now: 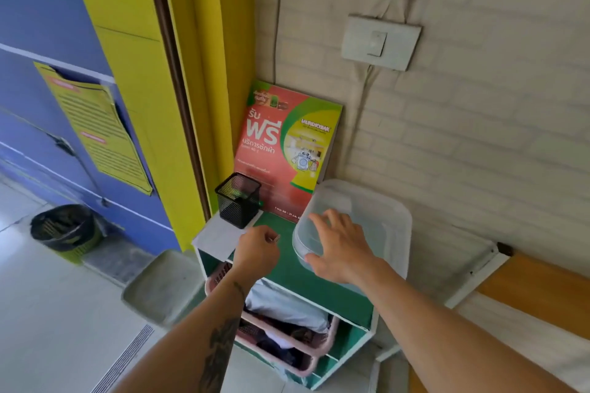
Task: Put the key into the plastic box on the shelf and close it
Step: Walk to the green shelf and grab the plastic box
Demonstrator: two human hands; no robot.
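A clear plastic box [376,217] with its lid on stands on the right of the green shelf top [287,252]. My right hand [338,246] lies on the box's near left corner, fingers spread over the lid, thumb along its front edge. My left hand [255,252] hovers just left of the box with the fingers pinched on a small metal key [275,238], whose tip pokes out toward the box.
A black mesh pen holder [238,199] stands at the shelf's back left, a red and green poster [284,150] leans on the wall behind. Pink baskets [297,338] with cloth fill the lower shelves. A grey tray [159,287] sits left, a bin [65,230] farther left.
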